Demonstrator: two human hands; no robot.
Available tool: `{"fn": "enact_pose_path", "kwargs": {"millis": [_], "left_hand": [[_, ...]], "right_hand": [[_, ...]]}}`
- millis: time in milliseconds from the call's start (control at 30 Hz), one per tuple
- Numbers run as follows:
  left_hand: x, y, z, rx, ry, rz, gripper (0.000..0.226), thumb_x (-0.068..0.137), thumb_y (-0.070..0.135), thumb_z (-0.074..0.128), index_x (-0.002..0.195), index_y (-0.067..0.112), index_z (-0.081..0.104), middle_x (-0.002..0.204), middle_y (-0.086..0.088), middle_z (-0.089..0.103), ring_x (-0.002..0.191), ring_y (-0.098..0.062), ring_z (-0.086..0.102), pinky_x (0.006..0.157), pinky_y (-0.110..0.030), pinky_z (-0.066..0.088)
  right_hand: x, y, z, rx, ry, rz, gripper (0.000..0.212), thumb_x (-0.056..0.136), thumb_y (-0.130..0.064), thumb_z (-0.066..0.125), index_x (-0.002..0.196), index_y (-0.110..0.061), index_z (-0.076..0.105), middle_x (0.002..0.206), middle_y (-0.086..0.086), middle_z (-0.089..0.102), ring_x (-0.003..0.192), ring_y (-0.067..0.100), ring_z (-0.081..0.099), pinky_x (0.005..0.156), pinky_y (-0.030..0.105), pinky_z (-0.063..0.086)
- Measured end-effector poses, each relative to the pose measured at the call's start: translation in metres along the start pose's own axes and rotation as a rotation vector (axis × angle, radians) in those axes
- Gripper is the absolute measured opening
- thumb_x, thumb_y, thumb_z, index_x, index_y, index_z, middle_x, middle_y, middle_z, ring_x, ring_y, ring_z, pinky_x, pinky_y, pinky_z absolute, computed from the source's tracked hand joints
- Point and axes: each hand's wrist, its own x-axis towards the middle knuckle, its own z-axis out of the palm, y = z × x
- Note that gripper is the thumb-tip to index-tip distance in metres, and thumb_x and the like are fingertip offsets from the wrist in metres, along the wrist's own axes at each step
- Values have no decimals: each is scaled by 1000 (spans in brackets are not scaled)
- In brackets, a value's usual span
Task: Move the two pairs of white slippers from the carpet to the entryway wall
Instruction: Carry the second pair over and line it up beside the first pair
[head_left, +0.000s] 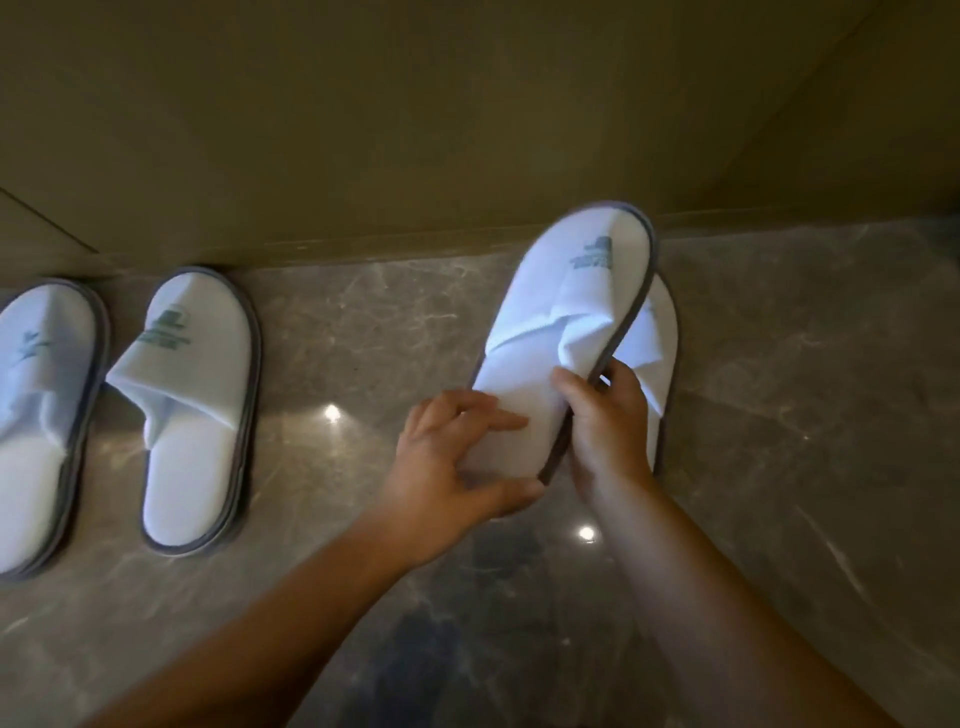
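Since the first pair (124, 415) already lies flat on the marble floor (363, 322) at the left, toes touching the entryway wall (415, 130), only the second pair remains to be set down. The left hand (447, 467) is half closed on the heel end of the upper slipper (561, 322), thumb below and fingers on top. The right hand (608, 426) is closed on this slipper's grey edge, and the lower slipper (654, 364) is partly hidden behind; whether the right hand holds it too, I cannot tell. The slippers look very light, soft and easy to bend, so a grip at the stiffer sole edge near the heel seems best.
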Motion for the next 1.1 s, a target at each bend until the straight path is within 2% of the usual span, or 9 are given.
{"fn": "enact_pose_path", "kwargs": {"millis": [100, 167, 267, 433, 567, 700, 900, 1000, 1100], "left_hand": [[5, -7, -18, -49, 37, -180, 69, 68, 38, 69, 125, 38, 30, 121, 13, 28, 116, -9, 30, 95, -31, 36], [12, -7, -35, -245, 70, -303, 72, 74, 27, 66, 132, 26, 25, 129, 5, 37, 117, -14, 40, 98, -40, 43], [17, -4, -64, -419, 65, -416, 61, 75, 22, 65, 127, 18, 35, 121, -7, 55, 105, -24, 56, 89, -49, 51], [-5, -23, -100, -333, 119, -536, 50, 75, 20, 66, 116, 22, 37, 107, -2, 56, 98, -23, 57, 85, -46, 53], [-32, -62, -94, -380, 100, -637, 46, 76, 22, 65, 110, 27, 36, 110, 0, 53, 102, -22, 55, 88, -45, 51], [-31, -99, -76, -420, 183, -686, 39, 78, 18, 63, 109, 24, 38, 117, -7, 54, 104, -25, 53, 91, -49, 49], [-10, -135, -60, -401, 285, -715, 49, 78, 18, 63, 121, 17, 38, 120, -12, 56, 106, -28, 55, 90, -45, 49], [-6, -142, -52, -344, 283, -704, 56, 76, 21, 67, 122, 17, 37, 125, -12, 55, 105, -24, 54, 85, -37, 48], [-9, -147, -46, -152, 289, -669, 65, 74, 24, 68, 127, 18, 32, 132, -9, 47, 118, -25, 47, 96, -41, 42]], "right_hand": [[-5, -7, 16, -47, -85, -31, 37, 74, -15, 64, 110, -16, 53, 97, 0, 64, 94, 23, 63, 82, 39, 53], [-7, -17, 30, -42, -160, -59, 33, 74, -13, 65, 104, -19, 53, 92, -6, 64, 88, 15, 63, 75, 31, 54], [-15, -29, 50, -22, -244, -27, 34, 77, -11, 64, 107, -16, 49, 93, -3, 62, 85, 12, 61, 69, 26, 52], [-43, -20, 82, 12, -342, 114, 35, 77, -4, 62, 109, -7, 48, 102, 11, 63, 95, 26, 61, 84, 44, 52], [-49, 8, 102, -238, -382, 87, 33, 75, -7, 66, 100, -17, 47, 107, 14, 62, 96, 27, 60, 89, 44, 50], [-38, 44, 108, -420, -383, 97, 46, 76, -17, 66, 118, -12, 48, 119, 13, 60, 99, 21, 57, 85, 34, 47], [-20, 85, 77, -1046, -278, -194, 72, 75, -30, 68, 134, -9, 33, 143, 18, 36, 132, 32, 31, 108, 42, 28], [-17, 97, 63, -1302, -337, -144, 80, 76, -44, 62, 139, -14, 22, 150, 17, 17, 136, 33, 20, 109, 44, 25], [-14, 103, 56, -1396, -410, -151, 87, 74, -43, 64, 141, -18, 13, 151, 15, 8, 137, 31, 14, 111, 42, 22]]}}
